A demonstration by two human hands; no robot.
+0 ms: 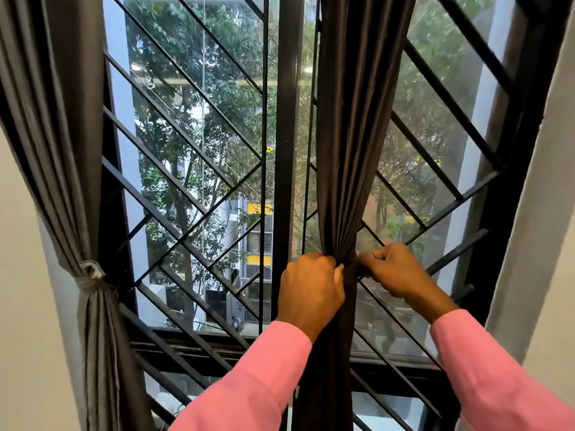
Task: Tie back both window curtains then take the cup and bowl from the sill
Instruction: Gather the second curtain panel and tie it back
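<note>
The left curtain (62,150), grey-brown, hangs gathered at the window's left edge, bound by a pale tie-back (90,276). The right curtain (354,135), dark brown, hangs bunched in front of the window's middle. My left hand (308,287) and my right hand (395,272) pinch it from both sides at one narrow point, each gripping what looks like an end of a dark tie around the cloth. Both forearms wear pink sleeves. Neither cup, bowl nor sill shows.
Behind the curtains stands a black window frame (287,150) with a diagonal metal grille (193,194). Trees and buildings lie outside. Pale walls (25,337) flank the window on both sides.
</note>
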